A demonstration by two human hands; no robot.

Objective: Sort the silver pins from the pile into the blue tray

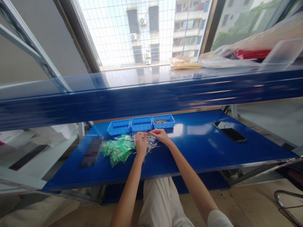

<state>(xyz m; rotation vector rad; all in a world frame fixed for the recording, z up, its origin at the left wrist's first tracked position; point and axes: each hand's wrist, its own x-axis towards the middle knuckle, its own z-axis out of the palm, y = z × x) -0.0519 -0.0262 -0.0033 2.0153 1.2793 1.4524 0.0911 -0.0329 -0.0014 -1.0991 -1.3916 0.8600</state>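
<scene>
My left hand (pixel 141 143) and my right hand (pixel 161 135) are close together over a pile of thin silvery metal pins (pixel 151 146) on the blue table. The fingers of both are pinched, and whatever lies between the fingertips is too small to name. Left of the pins is a heap of small green-tinted plastic bags (pixel 119 148). Three blue bins stand in a row just beyond: a left bin (pixel 119 127), a middle bin (pixel 141 124) and a right bin (pixel 168 125). Several dark, thin metal pieces (pixel 161 121) lie in the right bin.
A phone (pixel 230 131) lies on the table's right part. At the left is a blurred-out dark object (pixel 92 152). A raised blue shelf (pixel 142 97) crosses behind the bins, with plastic bags (pixel 227 60) on its right end. The table's front edge (pixel 163 175) is near my legs.
</scene>
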